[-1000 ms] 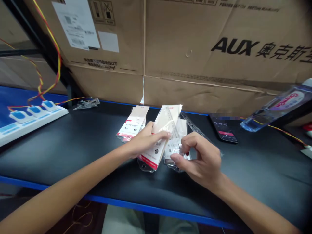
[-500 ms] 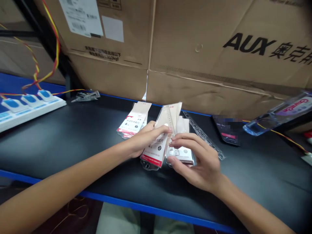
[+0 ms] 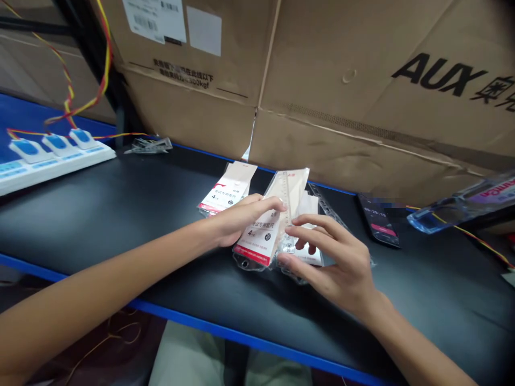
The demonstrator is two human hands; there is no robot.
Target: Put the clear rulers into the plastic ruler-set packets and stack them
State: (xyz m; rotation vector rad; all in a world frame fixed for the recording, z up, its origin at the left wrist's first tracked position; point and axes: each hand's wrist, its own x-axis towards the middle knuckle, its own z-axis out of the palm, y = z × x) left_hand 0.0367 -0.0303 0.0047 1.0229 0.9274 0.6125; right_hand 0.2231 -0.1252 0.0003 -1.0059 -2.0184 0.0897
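My left hand is closed around a clear packet with a white and red printed card. Its thumb presses on the packet's upper face. A transparent ruler lies lengthwise along the packet's right side. My right hand is at the lower end of the ruler, thumb and fingers apart, with fingertips at or touching its edge. Partly behind the right fingers lies another packet. To the left, beyond my left hand, lie similar packets.
A clear plastic strip and a phone lie to the right, near a tilted bottle. At left are a power strip and small clear pieces. Cardboard boxes stand along the back of the black table.
The camera view has turned slightly, so the surroundings sit a little further right. My right fingers have shifted slightly by the ruler. My left hand keeps its hold on the packet.
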